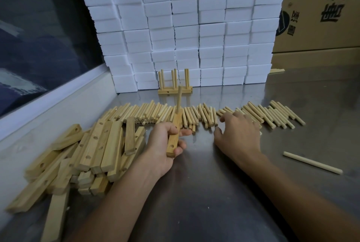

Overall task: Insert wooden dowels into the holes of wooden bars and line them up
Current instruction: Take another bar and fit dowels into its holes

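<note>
Worktop: brushed, reflective metal worktop [204, 193], bare between the forearms and along the near right; its left edge meets a pale raised ledge.
Loose stick: one long pale rod [312, 162] lies alone at the right, well apart from everything.
Bar pile: flat rectangular wooden bars [93, 150] with drilled round holes, heaped crisscross at the left; the nearest ones are cut off by the bottom edge.
Left hand: left hand [165, 142] grips a single held bar [174, 140] with fingers curled round it; one upright dowel [179, 98] stands in its far end; the bar's middle is hidden by fingers.
Right hand: right hand [238, 131] is spread, fingertips over the dowel row, slightly blurred; contact is unclear.
Dowel row: smooth round loose dowels [268, 114] lie side by side across the worktop.
Finished piece: finished bar [174, 91] with upright pegs stands against the foam.
Backdrop: stacked white foam blocks [194, 27]; printed cardboard boxes [319, 12] on the right, cut off.
</note>
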Demonstrator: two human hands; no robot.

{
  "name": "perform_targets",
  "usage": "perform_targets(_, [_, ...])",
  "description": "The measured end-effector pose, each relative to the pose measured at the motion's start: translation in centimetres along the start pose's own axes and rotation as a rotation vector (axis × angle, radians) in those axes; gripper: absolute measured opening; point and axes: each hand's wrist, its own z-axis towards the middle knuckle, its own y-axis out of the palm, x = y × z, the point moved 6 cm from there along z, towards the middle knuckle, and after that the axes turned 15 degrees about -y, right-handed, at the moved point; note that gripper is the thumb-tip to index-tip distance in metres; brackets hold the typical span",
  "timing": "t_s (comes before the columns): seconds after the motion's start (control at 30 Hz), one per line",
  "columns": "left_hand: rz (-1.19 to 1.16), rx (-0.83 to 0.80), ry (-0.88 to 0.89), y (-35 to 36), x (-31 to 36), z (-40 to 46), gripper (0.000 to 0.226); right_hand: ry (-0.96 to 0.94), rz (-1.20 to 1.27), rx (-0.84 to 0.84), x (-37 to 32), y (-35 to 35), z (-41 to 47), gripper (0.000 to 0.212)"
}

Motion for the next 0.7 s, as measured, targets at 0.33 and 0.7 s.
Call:
perform_targets(0.33, [-0.035,-0.142,-0.049,0.8,-0.3,-0.4,0.026,0.095,0.091,-0.071,1.3,0.5,0.2,0.019])
perform_targets(0.7, [-0.012,-0.147,-0.043,1.2,-0.7,-0.2,0.023,-0.151,0.597,0.234,-1.4,-0.3,0.2,0.015])
